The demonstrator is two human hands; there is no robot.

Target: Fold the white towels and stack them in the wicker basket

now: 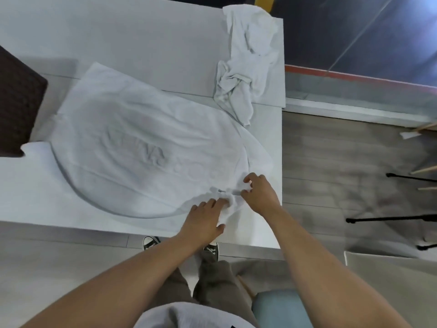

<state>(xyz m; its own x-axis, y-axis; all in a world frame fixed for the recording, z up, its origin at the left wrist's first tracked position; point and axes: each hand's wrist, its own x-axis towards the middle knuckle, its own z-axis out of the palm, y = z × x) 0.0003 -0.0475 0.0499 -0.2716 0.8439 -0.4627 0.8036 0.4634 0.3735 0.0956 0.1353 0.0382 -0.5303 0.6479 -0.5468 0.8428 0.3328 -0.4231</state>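
We're in what looks like a studio/office rm: white worktable, grey wood-look floor, glass partition w/ red trim, black tripod legs.

White top, grey trousers, black sneakers

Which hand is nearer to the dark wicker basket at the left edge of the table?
Left. The wicker basket sits far to the left of both. The left hand grips the spread towel at its near right corner; the right hand pinches it just farther right.
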